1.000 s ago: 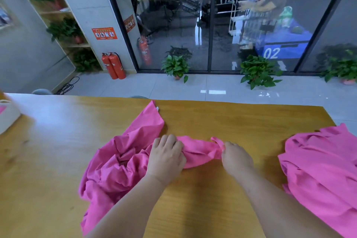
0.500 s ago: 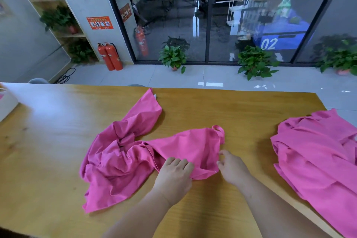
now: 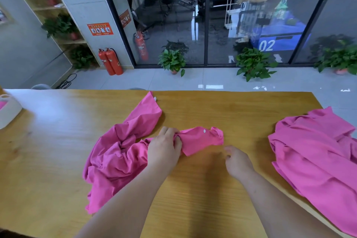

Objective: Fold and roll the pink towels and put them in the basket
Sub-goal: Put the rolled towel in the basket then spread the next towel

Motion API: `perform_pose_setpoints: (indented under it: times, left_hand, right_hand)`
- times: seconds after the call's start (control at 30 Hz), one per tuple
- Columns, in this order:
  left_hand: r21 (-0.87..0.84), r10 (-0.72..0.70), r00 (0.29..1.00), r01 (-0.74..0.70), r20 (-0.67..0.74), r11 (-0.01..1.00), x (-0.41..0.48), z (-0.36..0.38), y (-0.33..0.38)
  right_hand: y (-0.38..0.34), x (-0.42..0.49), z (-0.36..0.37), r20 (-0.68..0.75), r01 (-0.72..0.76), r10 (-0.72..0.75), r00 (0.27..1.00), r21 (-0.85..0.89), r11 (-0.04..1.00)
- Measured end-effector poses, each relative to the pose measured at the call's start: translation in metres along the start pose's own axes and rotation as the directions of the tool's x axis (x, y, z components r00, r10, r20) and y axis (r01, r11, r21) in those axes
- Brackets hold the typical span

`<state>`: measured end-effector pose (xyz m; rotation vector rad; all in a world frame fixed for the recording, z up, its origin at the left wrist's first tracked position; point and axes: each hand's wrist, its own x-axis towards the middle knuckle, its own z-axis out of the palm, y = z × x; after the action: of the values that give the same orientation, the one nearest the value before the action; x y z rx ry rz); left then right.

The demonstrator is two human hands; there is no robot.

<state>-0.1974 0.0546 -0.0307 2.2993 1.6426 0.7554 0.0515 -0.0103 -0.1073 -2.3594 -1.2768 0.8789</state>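
We count 2 pink towels on the table (image 3: 48, 150): crumpled towel (image 3: 119, 160) mid-table, second towel (image 3: 316, 156) far rt. 1 basket (image 3: 9, 112) at left edge. Our left hand (image 3: 164, 150) clutches the crumpled towel's bunched strip; right hand (image 3: 237, 162) just beside it, fingers loose, empty.

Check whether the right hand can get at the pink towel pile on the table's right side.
Probably yes. The right hand holds nothing, and only bare table lies between it and the pink towel pile; the left hand grips the crumpled towel.
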Motion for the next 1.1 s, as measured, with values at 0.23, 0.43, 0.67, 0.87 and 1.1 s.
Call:
perform_pose_setpoints:
  times: [0.23, 0.43, 0.67, 0.87, 1.1]
  left_hand:
    - [0.009, -0.070, 0.997, 0.070, -0.037, 0.998, 0.054, -0.017, -0.015]
    - [0.026, -0.112, 0.993, 0.112, 0.038, 0.993, 0.090, -0.011, -0.038]
    - [0.098, -0.202, 0.976, 0.194, 0.084, 0.976, 0.140, 0.002, -0.081]
    - [0.324, 0.217, 0.975, -0.220, 0.047, 0.920, 0.157, 0.039, -0.094]
    - [0.333, 0.226, 0.729, -0.536, 0.646, 0.776, 0.125, 0.097, -0.100]
  right_hand:
    - [-0.015, 0.010, 0.010, 0.083, 0.157, -0.147, 0.986, -0.139, 0.978]
    - [-0.043, 0.026, 0.027, 0.213, 0.303, -0.255, 0.943, -0.236, 0.923]
    - [-0.076, 0.067, 0.036, 0.238, 0.302, -0.230, 0.944, -0.334, 0.893]
    - [-0.106, 0.102, 0.047, 0.157, 0.251, -0.207, 0.966, -0.351, 0.902]
    - [-0.124, 0.089, 0.090, -0.086, 0.169, -0.214, 0.973, -0.364, 0.916]
